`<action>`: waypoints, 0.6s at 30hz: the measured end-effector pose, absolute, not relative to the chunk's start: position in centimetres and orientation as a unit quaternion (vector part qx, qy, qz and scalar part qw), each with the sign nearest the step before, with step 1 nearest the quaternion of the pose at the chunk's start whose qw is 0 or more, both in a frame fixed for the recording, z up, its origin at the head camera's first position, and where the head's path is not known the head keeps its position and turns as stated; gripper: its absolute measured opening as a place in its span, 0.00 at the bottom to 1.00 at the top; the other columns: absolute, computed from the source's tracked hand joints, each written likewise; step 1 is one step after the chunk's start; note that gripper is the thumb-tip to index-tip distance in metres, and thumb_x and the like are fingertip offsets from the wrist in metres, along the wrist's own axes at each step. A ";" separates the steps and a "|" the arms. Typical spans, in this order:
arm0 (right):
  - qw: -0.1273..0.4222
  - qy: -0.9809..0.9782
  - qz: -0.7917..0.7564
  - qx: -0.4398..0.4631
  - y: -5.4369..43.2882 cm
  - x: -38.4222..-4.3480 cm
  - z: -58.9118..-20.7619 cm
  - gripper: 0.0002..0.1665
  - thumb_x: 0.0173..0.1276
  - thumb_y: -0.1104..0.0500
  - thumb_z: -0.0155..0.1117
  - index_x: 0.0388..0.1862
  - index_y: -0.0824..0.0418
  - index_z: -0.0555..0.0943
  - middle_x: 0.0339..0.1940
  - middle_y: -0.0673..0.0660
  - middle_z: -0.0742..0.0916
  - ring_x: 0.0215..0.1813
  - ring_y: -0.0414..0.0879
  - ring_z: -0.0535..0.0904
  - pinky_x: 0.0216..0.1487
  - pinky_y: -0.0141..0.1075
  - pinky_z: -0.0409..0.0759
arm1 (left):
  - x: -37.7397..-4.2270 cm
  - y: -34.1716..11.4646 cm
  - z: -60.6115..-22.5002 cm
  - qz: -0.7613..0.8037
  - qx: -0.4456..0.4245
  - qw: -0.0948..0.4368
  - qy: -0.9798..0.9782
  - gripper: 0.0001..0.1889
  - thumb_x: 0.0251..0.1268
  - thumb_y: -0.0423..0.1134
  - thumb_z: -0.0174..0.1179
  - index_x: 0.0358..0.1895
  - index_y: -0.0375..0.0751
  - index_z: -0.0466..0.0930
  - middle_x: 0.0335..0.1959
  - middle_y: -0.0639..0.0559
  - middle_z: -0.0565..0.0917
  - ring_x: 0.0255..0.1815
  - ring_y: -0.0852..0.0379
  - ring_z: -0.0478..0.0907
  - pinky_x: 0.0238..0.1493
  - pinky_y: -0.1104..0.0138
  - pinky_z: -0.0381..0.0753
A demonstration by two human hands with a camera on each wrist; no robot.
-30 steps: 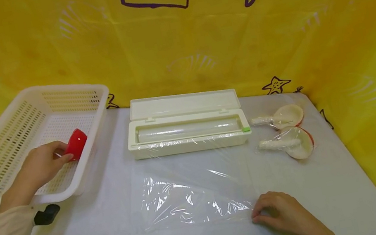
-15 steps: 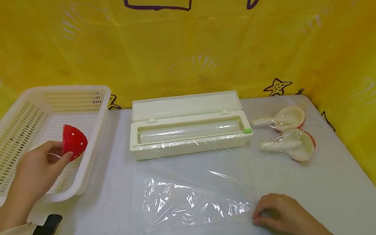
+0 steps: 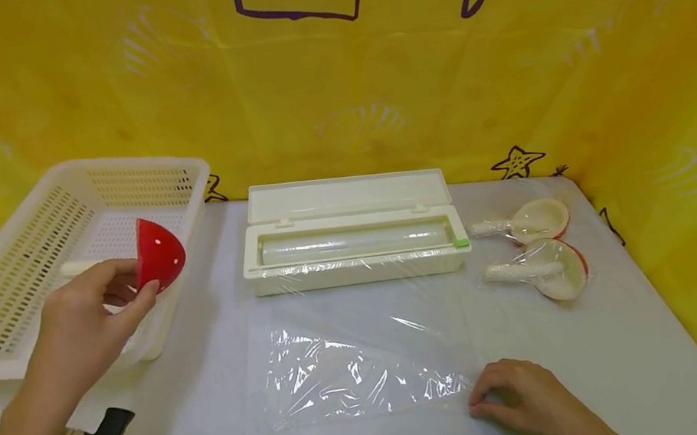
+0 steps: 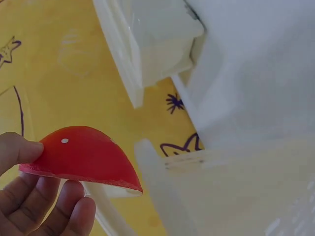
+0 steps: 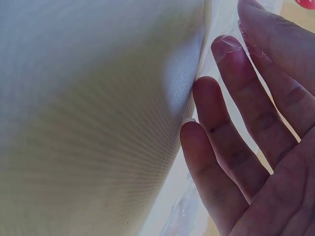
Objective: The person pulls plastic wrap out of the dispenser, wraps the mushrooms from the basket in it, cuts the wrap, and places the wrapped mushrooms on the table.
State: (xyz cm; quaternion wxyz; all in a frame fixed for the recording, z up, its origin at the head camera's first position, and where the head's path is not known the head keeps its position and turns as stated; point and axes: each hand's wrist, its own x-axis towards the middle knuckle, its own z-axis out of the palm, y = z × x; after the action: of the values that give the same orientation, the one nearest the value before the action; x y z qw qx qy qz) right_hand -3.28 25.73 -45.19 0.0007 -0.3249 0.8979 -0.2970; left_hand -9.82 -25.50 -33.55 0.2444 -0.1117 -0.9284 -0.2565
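Observation:
A red ladle (image 3: pixel 159 254) with white dots and a pale handle is in my left hand (image 3: pixel 81 319), held between thumb and fingers above the basket's right rim. The left wrist view shows the ladle's rounded red bowl (image 4: pixel 86 152) with the thumb on top and fingers below. My right hand (image 3: pixel 527 397) pinches the near right corner of a sheet of cling film (image 3: pixel 361 371). That film stretches over the table from a white dispenser box (image 3: pixel 358 272) with its lid raised and a roll inside. In the right wrist view film clings at the fingertips (image 5: pixel 229 49).
A white slotted basket (image 3: pixel 139 178) stands at the left. Two ladles wrapped in film, one farther back (image 3: pixel 547 213) and one nearer (image 3: pixel 566 280), lie right of the box. A yellow patterned cloth (image 3: pixel 322 66) hangs behind the white-covered table.
My left hand has lifted the red ladle up out of the basket and moved it right, bringing its pale handle into sight. The right hand stays at the film's corner.

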 end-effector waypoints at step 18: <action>0.006 0.901 -0.297 -0.317 25.7 -3.1 -45.0 0.11 0.54 0.55 0.78 0.30 0.40 0.84 0.30 0.32 0.85 0.35 0.29 0.79 0.38 0.32 0.78 | -8.2 -18.7 -33.8 -0.234 -0.219 0.275 -0.906 0.18 0.43 0.28 0.74 0.41 0.34 0.82 0.31 0.48 0.87 0.27 0.56 0.83 0.34 0.79 0.81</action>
State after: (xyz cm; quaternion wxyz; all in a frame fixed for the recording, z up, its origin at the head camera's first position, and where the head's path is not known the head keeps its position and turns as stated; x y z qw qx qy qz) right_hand -3.10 25.69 -44.98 0.0060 -0.3175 0.9006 -0.2969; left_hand -8.18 -18.70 -33.76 0.2749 -0.2188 -0.9065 -0.2342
